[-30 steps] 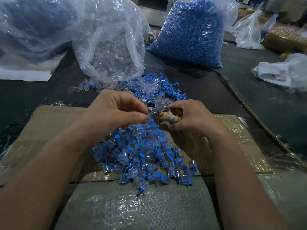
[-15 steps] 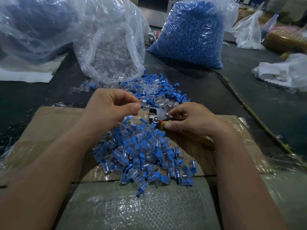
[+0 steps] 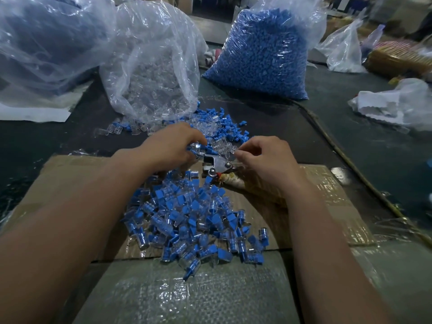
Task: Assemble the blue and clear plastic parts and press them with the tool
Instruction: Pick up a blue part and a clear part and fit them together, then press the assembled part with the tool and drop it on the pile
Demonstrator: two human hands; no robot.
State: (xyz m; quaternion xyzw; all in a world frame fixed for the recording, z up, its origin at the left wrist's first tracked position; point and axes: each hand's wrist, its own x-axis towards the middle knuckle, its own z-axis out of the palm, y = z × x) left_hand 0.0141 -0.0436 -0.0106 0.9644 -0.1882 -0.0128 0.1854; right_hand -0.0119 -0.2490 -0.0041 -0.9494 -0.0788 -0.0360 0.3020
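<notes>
near: left hand [image 3: 173, 148], fingers curled into the loose parts [image 3: 219, 127] just past the cardboard's [image 3: 70, 183] far edge, grip I cannot tell | right hand [image 3: 266, 162] closed round the wrapped handle of the tool [image 3: 216, 163], metal head between both hands | assembled pile [image 3: 194, 218] just nearer, mid-cardboard | far: I note the clear-parts bag [image 3: 152, 73] and blue-parts bag [image 3: 264, 54] toward the worktop's [image 3: 350, 136] far edge

A small-parts assembly workshop: bulk bags of blue parts [image 3: 261, 50] on a worktable [image 3: 350, 127].

left hand [image 3: 173, 146] curled into loose blue and clear plastic parts [image 3: 222, 127] | right hand [image 3: 264, 160] pinches them above grey metal pliers-like tool [image 3: 215, 166] | brown cardboard sheet [image 3: 70, 183] underneath
</notes>
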